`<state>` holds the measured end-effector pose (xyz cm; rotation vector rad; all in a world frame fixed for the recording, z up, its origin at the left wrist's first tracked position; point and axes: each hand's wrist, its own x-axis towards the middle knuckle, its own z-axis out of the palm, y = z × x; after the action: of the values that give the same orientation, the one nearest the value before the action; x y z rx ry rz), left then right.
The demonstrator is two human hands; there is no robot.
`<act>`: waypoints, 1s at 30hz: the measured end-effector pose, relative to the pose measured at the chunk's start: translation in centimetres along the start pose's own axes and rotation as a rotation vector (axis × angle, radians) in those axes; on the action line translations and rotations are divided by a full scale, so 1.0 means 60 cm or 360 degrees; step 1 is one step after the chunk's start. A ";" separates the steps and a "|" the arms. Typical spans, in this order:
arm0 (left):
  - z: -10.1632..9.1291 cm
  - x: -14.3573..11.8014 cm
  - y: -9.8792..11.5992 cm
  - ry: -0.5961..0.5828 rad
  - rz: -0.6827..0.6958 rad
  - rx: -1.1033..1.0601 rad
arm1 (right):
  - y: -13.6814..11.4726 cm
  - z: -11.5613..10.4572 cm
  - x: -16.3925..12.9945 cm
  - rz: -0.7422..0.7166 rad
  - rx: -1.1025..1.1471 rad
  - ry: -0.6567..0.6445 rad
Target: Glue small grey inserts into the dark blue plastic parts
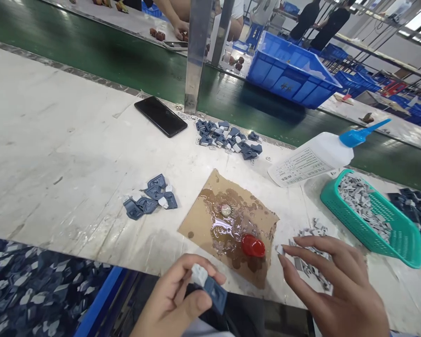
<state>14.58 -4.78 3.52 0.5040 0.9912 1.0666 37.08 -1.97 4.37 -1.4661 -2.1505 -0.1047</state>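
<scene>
Your left hand (171, 299) pinches a small blue plastic part (210, 288) with a grey cap, low at the table edge. Your right hand (337, 285) hovers with fingers spread over flat grey pieces (310, 262), beside the glue-wet brown cardboard (196, 220) and the round red cap (252, 245).

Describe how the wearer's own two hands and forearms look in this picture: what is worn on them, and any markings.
Both the left hand and the right hand are bare: no gloves, rings or watch show. The fingernails are short and unpainted. The wrists show no sleeves before they leave the picture.
</scene>
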 end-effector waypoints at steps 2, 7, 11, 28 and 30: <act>0.006 0.010 -0.009 -0.0048 -0.0060 -0.0013 | -0.001 0.004 -0.001 0.0032 0.0031 0.0028; 0.021 0.023 -0.025 -0.0077 -0.0193 -0.0086 | -0.006 0.002 -0.009 0.0007 0.0056 0.0021; 0.033 0.023 -0.023 -0.0043 -0.0235 -0.0073 | -0.022 -0.015 -0.016 -0.0057 0.0275 -0.0135; 0.045 0.017 -0.024 -0.0098 0.0000 0.0024 | -0.047 -0.004 -0.002 -0.0155 0.0582 -0.0132; 0.046 0.016 -0.024 -0.0111 0.0080 0.0090 | -0.044 -0.005 -0.004 -0.0123 0.0631 -0.0174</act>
<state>17.78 -4.28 3.38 0.6112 0.9530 1.0614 34.93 -3.38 5.13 -1.1822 -2.1577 0.3625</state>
